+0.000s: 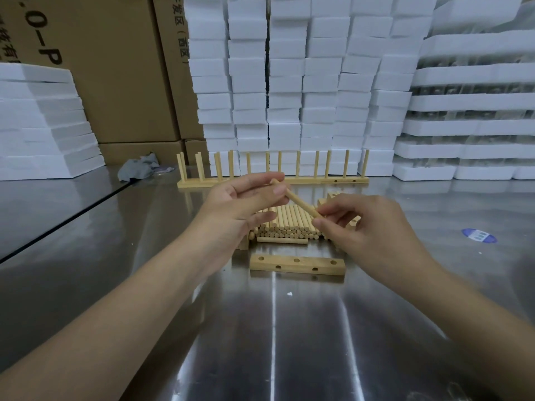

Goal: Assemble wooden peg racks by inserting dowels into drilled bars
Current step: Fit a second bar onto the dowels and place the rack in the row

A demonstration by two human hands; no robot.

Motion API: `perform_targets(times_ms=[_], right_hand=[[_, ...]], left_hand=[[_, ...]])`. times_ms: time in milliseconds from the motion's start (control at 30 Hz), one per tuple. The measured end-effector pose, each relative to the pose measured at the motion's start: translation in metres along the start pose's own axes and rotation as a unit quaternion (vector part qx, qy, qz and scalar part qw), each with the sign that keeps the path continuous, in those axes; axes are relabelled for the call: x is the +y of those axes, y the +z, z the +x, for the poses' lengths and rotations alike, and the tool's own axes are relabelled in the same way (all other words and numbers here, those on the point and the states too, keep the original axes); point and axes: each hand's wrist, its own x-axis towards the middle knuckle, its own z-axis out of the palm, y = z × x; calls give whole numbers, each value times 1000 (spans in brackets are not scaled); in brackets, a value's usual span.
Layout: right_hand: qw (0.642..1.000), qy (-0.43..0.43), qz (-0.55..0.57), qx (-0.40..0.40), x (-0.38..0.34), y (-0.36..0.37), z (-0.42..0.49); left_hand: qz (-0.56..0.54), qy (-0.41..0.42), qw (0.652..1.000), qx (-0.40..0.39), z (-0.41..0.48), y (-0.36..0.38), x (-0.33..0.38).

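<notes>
Steel surface [289, 342], reflective, filling the lower frame. One drilled bar [297, 265], lying flat just below centre, holes on top and front faces, all empty. Beyond it, a single loose dowel [282, 240] lying crosswise against a stacked dowel pile [289, 224], ends facing the camera. Above the pile, one held dowel [298, 201], slanted: left grip [243, 201] pinching its upper end, right grip [364, 227] pinching its lower end. Blue sticker [479, 235], right of centre. Farther back, finished peg racks [318, 180], pegs upright. Grey cloth [139, 169], centre left. White foam blocks [289, 82] and cartons [115, 82], stacked across the upper frame.
</notes>
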Motion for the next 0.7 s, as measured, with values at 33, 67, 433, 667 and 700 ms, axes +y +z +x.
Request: perform_targets(times_ms=[33,67,433,667,700], right_hand=[[1000,1,12,-1,0,2,-1],[1000,6,23,-9,1,4,-1],[952,5,-183,-245,5,0,-3],[947,19,-188,-258,3,-3,-1],[947,19,-189,-258,3,-4,-1]], left_hand=[[28,4,1000,-4,0,2,0],[67,10,998,-5,-1,3,-1],[353,12,933,-76,-1,-26,24],[370,-4,924,-96,2,-33,23],[370,-4,924,-98,2,-33,22]])
